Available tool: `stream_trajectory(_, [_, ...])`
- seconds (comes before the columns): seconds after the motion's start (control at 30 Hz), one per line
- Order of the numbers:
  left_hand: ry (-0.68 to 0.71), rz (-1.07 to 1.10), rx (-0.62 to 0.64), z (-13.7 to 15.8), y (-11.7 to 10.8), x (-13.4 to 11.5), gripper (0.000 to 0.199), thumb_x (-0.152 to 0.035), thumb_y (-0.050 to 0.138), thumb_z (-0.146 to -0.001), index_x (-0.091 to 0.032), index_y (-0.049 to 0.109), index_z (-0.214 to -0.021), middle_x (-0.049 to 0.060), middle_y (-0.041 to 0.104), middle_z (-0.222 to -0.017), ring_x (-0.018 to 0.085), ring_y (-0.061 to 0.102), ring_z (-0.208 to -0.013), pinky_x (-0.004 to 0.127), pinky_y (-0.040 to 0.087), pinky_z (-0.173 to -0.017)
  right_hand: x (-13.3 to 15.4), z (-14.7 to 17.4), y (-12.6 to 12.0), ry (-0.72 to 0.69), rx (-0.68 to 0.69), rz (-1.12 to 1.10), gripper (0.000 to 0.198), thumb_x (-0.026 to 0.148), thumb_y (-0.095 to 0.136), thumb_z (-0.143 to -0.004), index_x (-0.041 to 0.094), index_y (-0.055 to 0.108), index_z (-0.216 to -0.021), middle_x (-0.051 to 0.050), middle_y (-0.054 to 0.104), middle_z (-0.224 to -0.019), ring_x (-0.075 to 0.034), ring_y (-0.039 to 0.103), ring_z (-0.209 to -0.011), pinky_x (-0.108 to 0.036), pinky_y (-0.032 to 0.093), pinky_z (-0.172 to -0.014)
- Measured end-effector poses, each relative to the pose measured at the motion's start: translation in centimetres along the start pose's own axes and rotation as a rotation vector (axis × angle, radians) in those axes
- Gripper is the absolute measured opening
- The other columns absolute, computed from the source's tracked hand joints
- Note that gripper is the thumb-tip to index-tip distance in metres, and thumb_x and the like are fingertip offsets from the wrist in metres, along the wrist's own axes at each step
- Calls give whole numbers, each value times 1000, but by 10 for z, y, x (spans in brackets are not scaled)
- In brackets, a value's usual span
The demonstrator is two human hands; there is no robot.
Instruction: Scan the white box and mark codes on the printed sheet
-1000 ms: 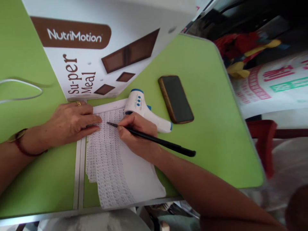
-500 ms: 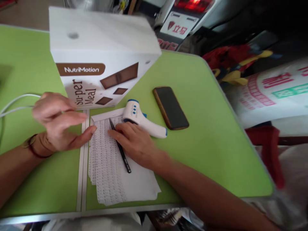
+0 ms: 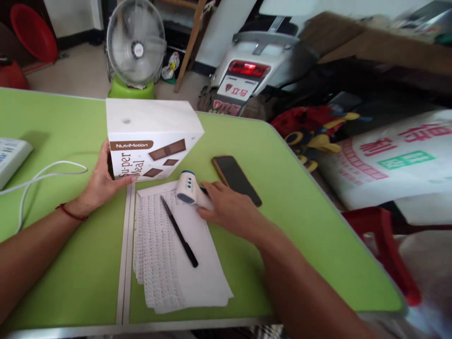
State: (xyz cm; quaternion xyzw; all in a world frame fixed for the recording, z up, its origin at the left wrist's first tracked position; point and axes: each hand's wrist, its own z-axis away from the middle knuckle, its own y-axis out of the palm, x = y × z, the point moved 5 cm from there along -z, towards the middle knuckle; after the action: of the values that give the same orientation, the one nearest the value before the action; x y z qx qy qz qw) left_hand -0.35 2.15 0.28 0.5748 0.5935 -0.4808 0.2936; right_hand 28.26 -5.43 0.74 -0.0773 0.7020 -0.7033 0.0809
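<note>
A white NutriMotion box (image 3: 151,117) stands upright on the table. My left hand (image 3: 102,176) grips its lower left edge, with the thumb along the front face and the fingers at the left side, partly hidden. My right hand (image 3: 229,207) is closed round the handle of a white and blue infrared thermometer (image 3: 187,188), whose head points left over the papers. Below it lies a stack of printed sheets (image 3: 197,278) with a black pen (image 3: 180,233) resting slantwise on top. Just beyond my right hand is a dark phone (image 3: 236,179) in a brown case.
The green table (image 3: 300,245) has a metal rim and a seam down its left part. At the left lie a white cable (image 3: 45,176) and a white device (image 3: 12,157). Behind stand a fan (image 3: 136,44) and a scooter (image 3: 247,70); a red chair (image 3: 384,249) is at the right.
My left hand has gone from hovering above the papers' left side to the box's left edge. My right hand has left the pen for the thermometer. The view has tilted up.
</note>
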Motion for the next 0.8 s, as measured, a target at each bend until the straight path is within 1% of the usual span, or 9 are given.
stream_trajectory(0.07, [-60,39,-17,1,0,-1,77,-49,88,-70,-18,50,-130,15,63,-135,33,58,-132,49,54,-108,-4,-5,0,21,35,-70,23,27,64,-80,18,67,-101,-11,72,-92,-25,68,-76,-32,45,-57])
stream_trajectory(0.17, [-84,66,-64,3,-2,-6,70,-48,90,-67,-18,54,-119,14,68,-126,31,66,-118,46,59,-98,-5,-6,-13,75,-83,-262,29,25,67,-73,19,66,-102,-9,71,-91,-24,68,-75,-34,48,-62])
stream_trajectory(0.27, [-88,59,-95,7,-5,-12,71,-50,89,-67,-19,54,-120,13,70,-123,30,68,-112,47,59,-96,4,0,-33,96,-283,-671,38,28,69,-70,21,61,-106,-5,69,-90,-22,66,-76,-37,52,-68])
stream_trajectory(0.33, [-102,54,-99,10,-5,-16,69,-55,86,-69,-19,56,-119,13,70,-124,31,67,-114,48,58,-97,24,6,-45,11,-335,-1026,33,31,70,-73,24,57,-102,-1,63,-81,-18,60,-68,-34,50,-62])
stream_trajectory(0.4, [-129,66,-82,12,-4,-19,66,-58,84,-71,-18,57,-116,13,71,-121,32,68,-111,47,58,-94,53,8,-53,-117,-256,-1347,18,35,65,-81,26,55,-92,4,54,-70,-14,50,-59,-32,46,-57])
stream_trajectory(0.47, [-160,91,-54,14,-2,-20,63,-60,82,-71,-18,58,-111,13,73,-116,31,70,-106,44,60,-88,81,7,-58,-197,-150,-1556,15,35,65,-84,26,53,-85,6,46,-64,-13,42,-56,-30,41,-53])
stream_trajectory(0.53, [-180,98,-34,14,-1,-19,62,-61,83,-71,-18,59,-109,13,74,-114,29,71,-101,43,61,-85,101,2,-61,-242,-87,-1672,14,32,65,-83,26,52,-83,6,44,-63,-12,41,-55,-29,39,-52])
stream_trajectory(0.6, [-185,77,-21,14,-1,-17,62,-61,83,-71,-18,61,-109,14,74,-112,29,71,-99,43,61,-84,111,-5,-59,-213,-63,-1729,14,31,65,-81,25,53,-81,6,46,-64,-11,43,-56,-29,39,-54])
stream_trajectory(0.8, [-170,102,13,11,1,-16,56,-60,83,-73,-20,63,-106,12,76,-110,29,73,-96,45,62,-83,110,-22,-37,-30,-86,-1771,16,36,67,-80,22,58,-81,5,56,-65,-11,49,-57,-29,39,-56])
